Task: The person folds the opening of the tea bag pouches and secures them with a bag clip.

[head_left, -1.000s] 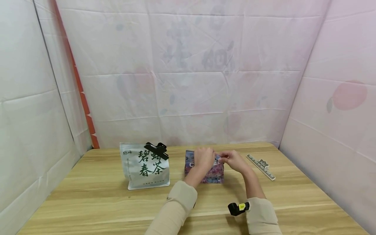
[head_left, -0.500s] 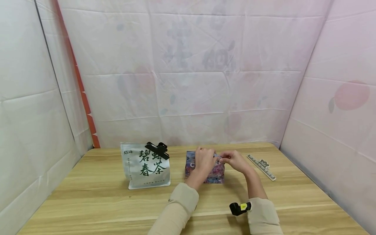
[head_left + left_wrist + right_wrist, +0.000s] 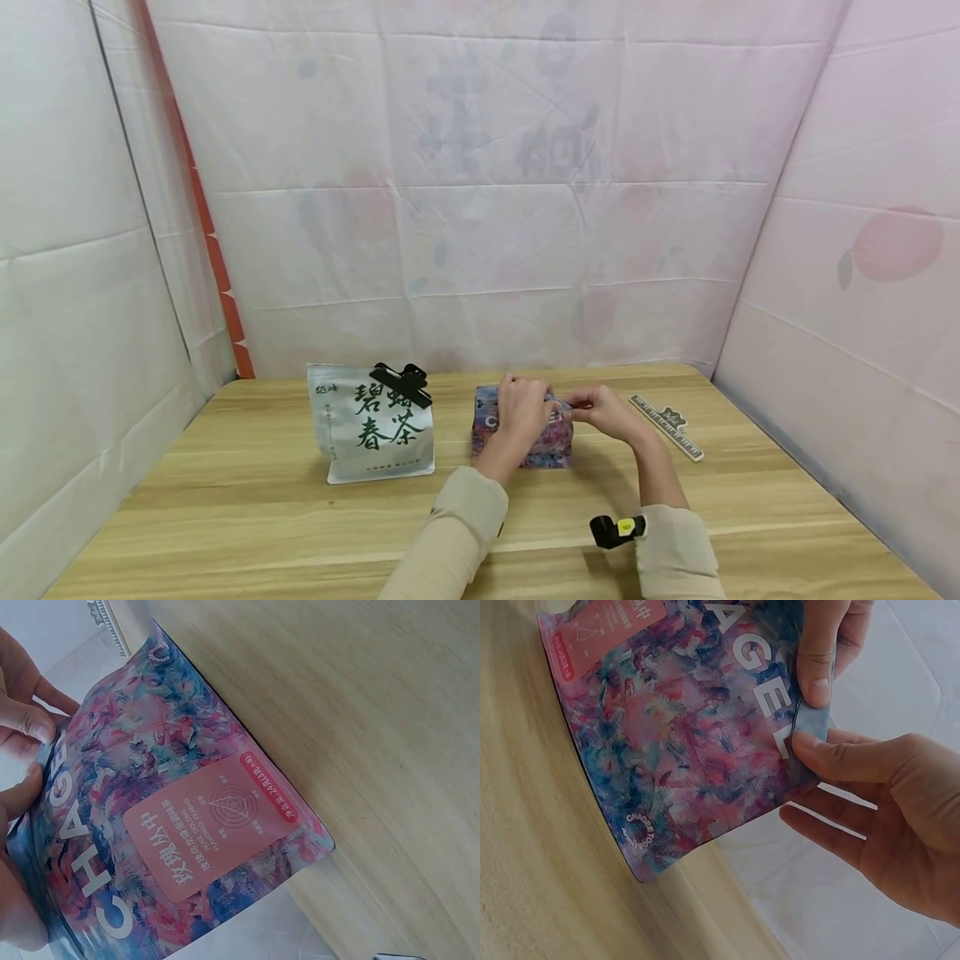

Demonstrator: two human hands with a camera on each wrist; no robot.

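Note:
A blue, pink and purple tea pouch [image 3: 550,442] stands near the middle of the table, with white capital letters and a pink label on its front. My left hand [image 3: 522,410] pinches its top edge from in front, covering much of the lettering in the head view. At the top right corner, my right hand [image 3: 606,413] holds the same edge between thumb and fingers. In the right wrist view both thumbs [image 3: 817,754] press on the pouch's [image 3: 682,727] top strip close together. The strip looks folded over in the left wrist view, just above the letters.
To the left stands a silvery-white tea pouch [image 3: 375,454] with dark green characters and a black clip [image 3: 402,384] on its top right corner. A white clip with black, piano-like markings [image 3: 666,427] lies to the right. White cloth walls [image 3: 480,250] enclose the wooden table [image 3: 262,533].
My right hand and forearm have shifted slightly to the right along the pouch's top edge. The left hand has kept its hold, and the white tea pouch and both clips stay put.

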